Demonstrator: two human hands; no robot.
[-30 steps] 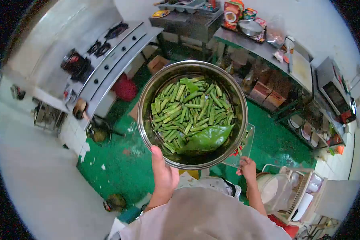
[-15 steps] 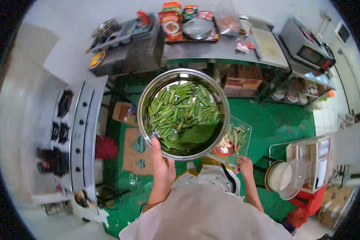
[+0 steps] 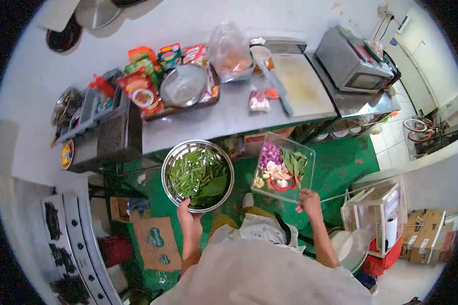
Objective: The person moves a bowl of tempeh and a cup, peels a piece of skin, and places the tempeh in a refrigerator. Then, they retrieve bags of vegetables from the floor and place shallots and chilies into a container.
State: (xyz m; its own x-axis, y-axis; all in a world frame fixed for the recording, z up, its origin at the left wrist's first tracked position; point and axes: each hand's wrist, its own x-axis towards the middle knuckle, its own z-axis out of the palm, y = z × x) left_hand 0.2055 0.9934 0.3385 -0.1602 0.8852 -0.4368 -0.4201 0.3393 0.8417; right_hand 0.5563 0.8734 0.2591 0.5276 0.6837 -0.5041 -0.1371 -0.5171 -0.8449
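Observation:
My left hand [image 3: 189, 221] grips the near rim of a round stainless steel bowl [image 3: 231, 177], thumb over the edge. Cut green beans [image 3: 194, 172] fill it, and a large green leaf [image 3: 212, 190] lies at its near side. In my right hand [image 3: 310, 202] is the near right corner of a clear plastic tray [image 3: 287, 138], held level with the bowl and apart from it. The tray carries chopped purple shallots [image 3: 270, 154], pale garlic-like pieces [image 3: 275, 170], red chili [image 3: 281, 184] and green leaves [image 3: 295, 162].
Ahead stands a steel counter [image 3: 224, 114] with a metal bowl [image 3: 184, 85], food packets, a plastic bag [image 3: 232, 58], a knife [image 3: 279, 90] and a cutting board [image 3: 300, 76]. A microwave [image 3: 353, 63] is farther right. Stove at left; white rack [image 3: 374, 203] at right.
The steel bowl has moved away from my head and left. The clear tray, partly hidden behind the bowl before, is now fully in view beside it. My view has turned, bringing the counter closer.

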